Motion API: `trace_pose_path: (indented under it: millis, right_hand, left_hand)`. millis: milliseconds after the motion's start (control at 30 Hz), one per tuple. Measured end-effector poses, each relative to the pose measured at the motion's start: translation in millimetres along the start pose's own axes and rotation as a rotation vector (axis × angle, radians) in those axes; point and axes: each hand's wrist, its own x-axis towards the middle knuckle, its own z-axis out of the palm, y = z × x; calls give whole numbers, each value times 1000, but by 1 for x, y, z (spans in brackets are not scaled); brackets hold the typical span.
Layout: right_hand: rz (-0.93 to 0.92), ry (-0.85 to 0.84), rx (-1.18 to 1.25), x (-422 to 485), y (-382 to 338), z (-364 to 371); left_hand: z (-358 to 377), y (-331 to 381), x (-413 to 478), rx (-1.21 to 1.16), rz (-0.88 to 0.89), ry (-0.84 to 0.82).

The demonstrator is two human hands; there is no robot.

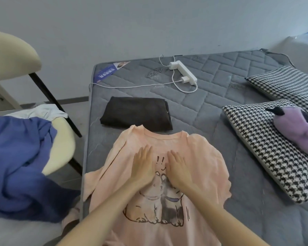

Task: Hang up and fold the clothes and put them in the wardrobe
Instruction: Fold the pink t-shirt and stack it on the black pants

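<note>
From the head camera, a pink shirt (167,174) lies print up on the mattress (212,100). The left hand (143,168) and right hand (179,170) press flat on its chest side by side, fingers straight. A folded black garment (136,113) touches the collar. A blue garment (20,157) drapes the chair (61,150).

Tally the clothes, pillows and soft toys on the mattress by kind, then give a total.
Clothes: 2 (pink T-shirt, folded dark garment)
Pillows: 2 (near houndstooth pillow, far houndstooth pillow)
Soft toys: 1 (purple plush)
Total: 5
</note>
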Motion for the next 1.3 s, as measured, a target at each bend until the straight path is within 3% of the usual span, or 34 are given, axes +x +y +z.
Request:
trace_pose_path:
  millis: [133, 267, 333, 400, 467, 600, 733, 833, 1033, 1167, 1300]
  right_hand:
    - [75, -46, -171, -16, 41, 6]
    - [105, -93, -100, -14, 59, -18]
    - [140, 127, 110, -15, 55, -38]
    - [122, 447, 156, -17, 56, -60]
    - [158, 507, 239, -21, 69, -69]
    - [554, 562, 395, -44, 109, -71]
    - [767, 339, 457, -74, 141, -56]
    - [712, 196, 390, -80, 136, -50]
    - [627, 142, 564, -80, 124, -48]
    - [605, 331, 801, -88, 130, -67]
    - [547, 688, 751, -100, 143, -93]
  left_hand:
    - [18, -37, -18, 92, -95, -156]
    - [17, -40, -20, 93, -161, -195]
    - [17, -25, -21, 49, -166, -228]
    - [22, -4, -23, -5, -126, -268]
    - [32, 21, -27, -15, -89, -289]
    - [51, 62, -31, -78, -69, -331]
    - [68, 65, -36, -22, -86, -309]
    - [74, 61, -37, -23, -76, -303]
    - [72, 59, -34, 1, -91, -343]
    - [70, 63, -37, 20, -102, -329]
    - [69, 64, -38, 55, -113, -325]
